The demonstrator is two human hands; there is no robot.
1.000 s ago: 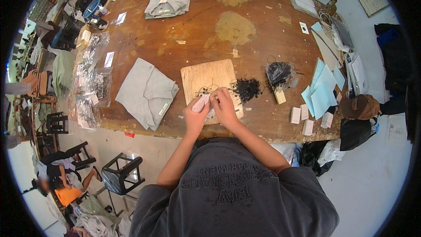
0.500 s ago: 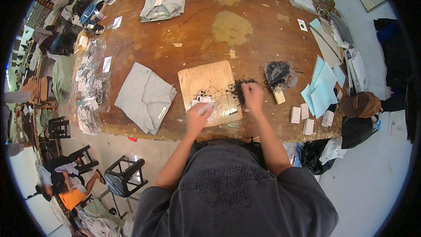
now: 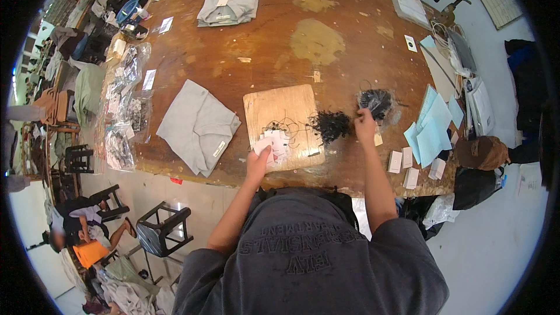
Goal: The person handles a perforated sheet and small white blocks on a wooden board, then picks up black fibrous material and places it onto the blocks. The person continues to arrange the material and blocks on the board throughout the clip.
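A light wooden board (image 3: 283,114) lies on the big brown table (image 3: 262,41) in front of me. My left hand (image 3: 261,156) rests at the board's near edge and holds a small stack of white paper tags (image 3: 274,142). Thin black strings trail across the board to a heap of black strings (image 3: 330,125) at its right edge. My right hand (image 3: 366,123) reaches out past that heap, fingers pinched at a clear bag of black strings (image 3: 378,104); what it grips is too small to tell.
A folded grey garment (image 3: 197,126) lies left of the board, another (image 3: 230,1) at the far side. Clear bags of small parts (image 3: 125,108) line the left edge. Blue paper sheets (image 3: 430,128) and white tags (image 3: 406,160) sit at right. A black stool (image 3: 160,230) stands below.
My right hand left the tags by my left hand and moved right, past the black heap to the clear bag. My left hand stays on the tags at the board's near edge.
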